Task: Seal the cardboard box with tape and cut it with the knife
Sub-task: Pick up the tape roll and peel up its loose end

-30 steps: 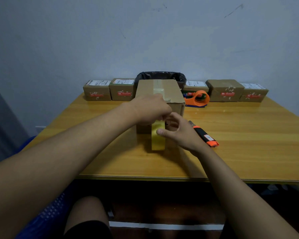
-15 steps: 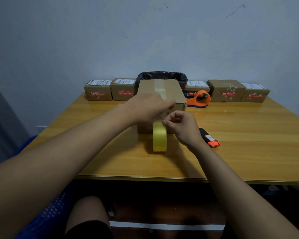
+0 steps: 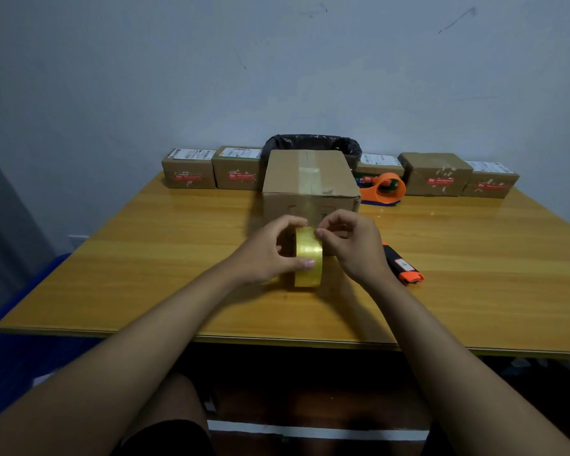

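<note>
A brown cardboard box (image 3: 283,174) stands mid-table with a strip of clear tape running along its top and down its near face. In front of it a yellowish tape roll (image 3: 307,263) stands on edge on the table. My left hand (image 3: 270,251) grips the roll, thumb across its near side. My right hand (image 3: 351,241) pinches the tape at the top of the roll, close to the box's near face. A black and orange utility knife (image 3: 403,266) lies on the table just right of my right wrist, partly hidden by it.
An orange tape dispenser (image 3: 384,189) sits behind the box on the right. Several small labelled cartons (image 3: 188,169) line the table's far edge against the wall, with a black-bagged bin (image 3: 313,143) behind the box. The wooden table (image 3: 145,274) ends near my lap.
My left hand has left the box top and come down onto the tape roll. My right hand has shifted to pinch the tape at the roll's top.
</note>
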